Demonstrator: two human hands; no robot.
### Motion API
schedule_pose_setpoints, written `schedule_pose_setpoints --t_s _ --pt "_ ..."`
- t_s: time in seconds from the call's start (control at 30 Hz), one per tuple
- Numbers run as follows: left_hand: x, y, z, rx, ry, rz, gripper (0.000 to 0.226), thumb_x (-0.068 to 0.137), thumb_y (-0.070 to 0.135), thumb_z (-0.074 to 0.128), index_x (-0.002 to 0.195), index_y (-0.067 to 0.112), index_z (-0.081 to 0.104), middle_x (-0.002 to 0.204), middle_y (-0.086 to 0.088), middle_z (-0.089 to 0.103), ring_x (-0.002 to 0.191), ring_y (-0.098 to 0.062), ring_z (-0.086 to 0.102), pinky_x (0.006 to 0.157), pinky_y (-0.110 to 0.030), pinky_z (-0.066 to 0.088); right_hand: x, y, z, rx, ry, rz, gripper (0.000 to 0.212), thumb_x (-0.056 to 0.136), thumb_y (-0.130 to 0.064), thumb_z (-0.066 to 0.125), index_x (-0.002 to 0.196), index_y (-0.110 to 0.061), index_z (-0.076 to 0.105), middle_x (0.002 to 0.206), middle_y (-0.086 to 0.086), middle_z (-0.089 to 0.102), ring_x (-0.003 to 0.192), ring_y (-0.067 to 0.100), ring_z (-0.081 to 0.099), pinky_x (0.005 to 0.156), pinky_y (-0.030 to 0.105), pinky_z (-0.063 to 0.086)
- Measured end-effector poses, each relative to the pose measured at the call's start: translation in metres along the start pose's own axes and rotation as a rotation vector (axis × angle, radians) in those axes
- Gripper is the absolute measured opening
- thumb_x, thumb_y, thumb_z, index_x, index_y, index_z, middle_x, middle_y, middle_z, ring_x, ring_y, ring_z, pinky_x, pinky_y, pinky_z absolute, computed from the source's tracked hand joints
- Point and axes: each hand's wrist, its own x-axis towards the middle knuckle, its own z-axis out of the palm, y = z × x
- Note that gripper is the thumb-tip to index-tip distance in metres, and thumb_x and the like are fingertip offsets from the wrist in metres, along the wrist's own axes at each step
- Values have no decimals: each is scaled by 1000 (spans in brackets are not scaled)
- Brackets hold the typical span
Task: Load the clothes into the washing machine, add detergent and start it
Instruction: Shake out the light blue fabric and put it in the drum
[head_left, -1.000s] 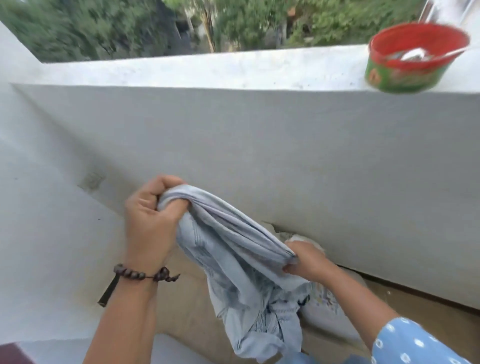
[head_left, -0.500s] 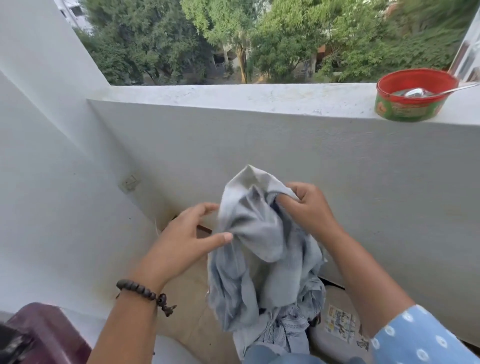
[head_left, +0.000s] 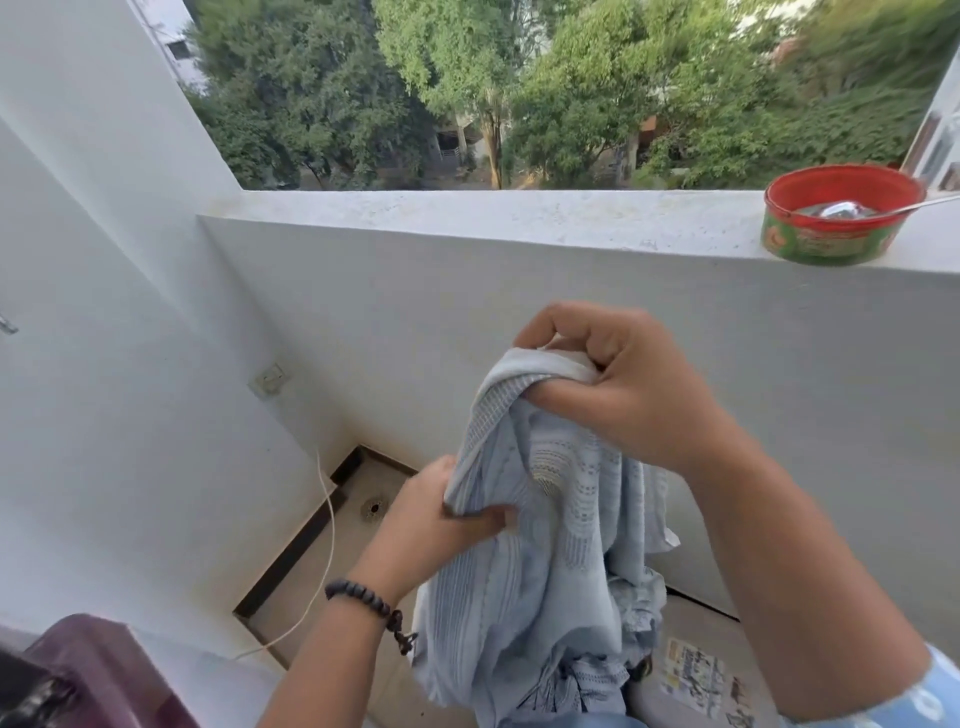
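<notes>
A pale blue patterned garment (head_left: 550, 561) hangs in front of me over the balcony floor. My right hand (head_left: 618, 384) grips its upper edge, fingers curled round the bunched cloth. Lower down, my left hand (head_left: 431, 519), with a dark bead bracelet at the wrist, pinches a fold on the garment's left side. A maroon corner of the washing machine (head_left: 98, 665) shows at the bottom left; its opening is out of view. A red and green tub (head_left: 836, 218) with a metal spoon in it stands on the parapet at the right.
A white parapet wall (head_left: 467, 218) runs across ahead, with a white side wall on the left. A white cord (head_left: 324, 556) runs down the left wall to the tiled floor near a drain (head_left: 373, 508). A printed white bag (head_left: 696, 680) lies below the garment.
My right hand has lifted the garment's top higher and closed round it. My left hand has dropped lower and now pinches a fold. The view has tilted up and left.
</notes>
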Motion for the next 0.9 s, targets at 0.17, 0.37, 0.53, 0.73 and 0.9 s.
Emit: schedule_pose_setpoints --t_s 0.17,0.37,0.53,0.73,0.9 --pt "5 -58 18 213 -172 -232 27 92 37 63 104 13 66 106 -2 69 99 -19 64 89 -41 53 12 0 -27 28 317 -98 13 84 -10 71 87 -20 65 71 11 64 58 21 48 52 34 35" --pt "22 -21 -26 -64 295 -66 37 77 37 47 90 9 68 86 -16 70 80 -33 65 76 -53 52 16 24 -27 -597 -140 402 65 79 -39 76 136 -34 45 125 -1 61 110 15 58 89 33 49" --pt "19 60 -47 -119 213 298 17 68 20 61 85 18 58 70 1 60 63 -13 53 60 -35 45 13 28 30 -508 -426 270 113 68 -48 82 152 -40 7 149 -8 40 138 14 36 112 40 33" --pt "14 60 -35 -387 116 382 42 72 14 61 112 25 52 98 9 56 85 -8 55 74 -27 50 23 35 14 -183 -191 210 26 78 -25 81 100 -16 71 90 1 75 85 18 70 77 41 55" --pt "27 4 5 -147 64 160 29 81 9 66 109 16 63 102 -3 68 94 -16 65 82 -36 55 24 18 3 -8 -95 67 10 85 -17 76 92 -12 72 81 8 71 70 8 60 65 26 46"
